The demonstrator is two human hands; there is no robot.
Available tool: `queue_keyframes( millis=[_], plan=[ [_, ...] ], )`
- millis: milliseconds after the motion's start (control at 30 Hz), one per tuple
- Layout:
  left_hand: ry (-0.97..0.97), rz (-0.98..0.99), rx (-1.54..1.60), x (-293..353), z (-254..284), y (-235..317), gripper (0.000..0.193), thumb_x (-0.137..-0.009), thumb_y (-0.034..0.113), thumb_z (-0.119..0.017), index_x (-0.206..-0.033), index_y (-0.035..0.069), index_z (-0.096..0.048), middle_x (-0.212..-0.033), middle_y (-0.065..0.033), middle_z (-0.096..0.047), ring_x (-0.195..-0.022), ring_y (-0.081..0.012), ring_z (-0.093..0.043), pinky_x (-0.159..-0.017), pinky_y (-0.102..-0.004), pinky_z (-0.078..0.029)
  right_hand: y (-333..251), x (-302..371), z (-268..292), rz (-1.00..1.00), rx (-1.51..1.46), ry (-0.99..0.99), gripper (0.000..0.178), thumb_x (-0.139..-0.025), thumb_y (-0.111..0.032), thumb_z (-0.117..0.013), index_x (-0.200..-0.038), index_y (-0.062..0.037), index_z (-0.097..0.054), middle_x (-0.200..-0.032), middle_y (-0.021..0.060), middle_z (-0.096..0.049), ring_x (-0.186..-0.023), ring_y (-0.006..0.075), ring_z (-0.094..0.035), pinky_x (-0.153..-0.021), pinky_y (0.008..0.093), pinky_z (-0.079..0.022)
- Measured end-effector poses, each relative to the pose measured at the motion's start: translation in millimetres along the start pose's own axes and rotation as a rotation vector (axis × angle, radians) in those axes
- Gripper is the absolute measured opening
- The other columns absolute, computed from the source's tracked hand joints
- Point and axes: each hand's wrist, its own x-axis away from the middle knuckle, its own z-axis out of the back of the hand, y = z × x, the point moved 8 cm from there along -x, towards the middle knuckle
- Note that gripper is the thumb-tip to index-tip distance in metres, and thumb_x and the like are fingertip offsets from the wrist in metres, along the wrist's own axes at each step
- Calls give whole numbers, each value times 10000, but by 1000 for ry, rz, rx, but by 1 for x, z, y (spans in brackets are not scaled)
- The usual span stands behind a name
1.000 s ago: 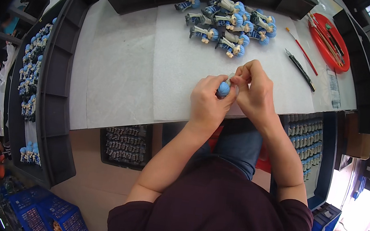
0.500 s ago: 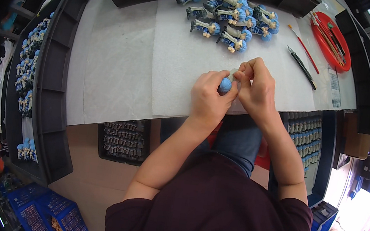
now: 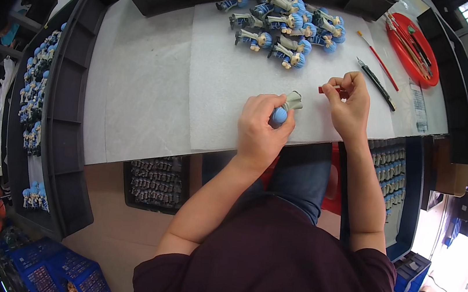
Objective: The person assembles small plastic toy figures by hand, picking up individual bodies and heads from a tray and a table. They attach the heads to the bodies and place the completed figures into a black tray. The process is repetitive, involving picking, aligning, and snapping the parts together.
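My left hand (image 3: pixel 261 127) is closed round a small figurine (image 3: pixel 279 115) with blue hair, whose pale grey-white cape juts out past my fingertips. To its right, above the white sheet (image 3: pixel 222 95), my right hand (image 3: pixel 349 107) pinches a small, flat red piece (image 3: pixel 324 90); its kind I cannot make out. The two hands are apart. Beyond them lies a pile of similar blue-haired figurines (image 3: pixel 291 22), dressed in blue and white, on the same sheet.
A red-handled brush (image 3: pixel 385 68) and a black pen-like tool (image 3: pixel 377 85) lie at the right, near a red tray (image 3: pixel 434 77) of brushes. Dark crates (image 3: pixel 70 97) line the left and back edges. A blue bin (image 3: pixel 412 197) of figurines stands below the table's right.
My right hand has moved right, away from the figurine, and the red piece now shows in its fingers. The left hand keeps the figurine, whose cape is now uncovered.
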Motion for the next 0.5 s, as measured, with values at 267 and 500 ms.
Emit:
queue_keyframes(
  millis=[267, 500],
  plan=[
    [-93, 235, 41, 1, -7, -14, 205, -709, 59, -732, -860, -47, -643, -739, -82, -629, -603, -93, -574, -520, -229, -464, -44, 25, -26, 197, -89, 3, 234, -735, 82, -620, -817, -24, -428, -709, 99, -586, -702, 202, -619, -588, 299, -455],
    [-88, 253, 69, 2, -6, -17, 209, -715, 62, -729, -870, -53, -647, -726, -90, -625, -601, -94, -573, -529, -234, -466, -44, 4, -28, 271, 183, 17, 248, -682, 81, -636, -808, -20, -448, -678, 130, -564, -654, 326, -583, -573, 382, -448]
  ],
)
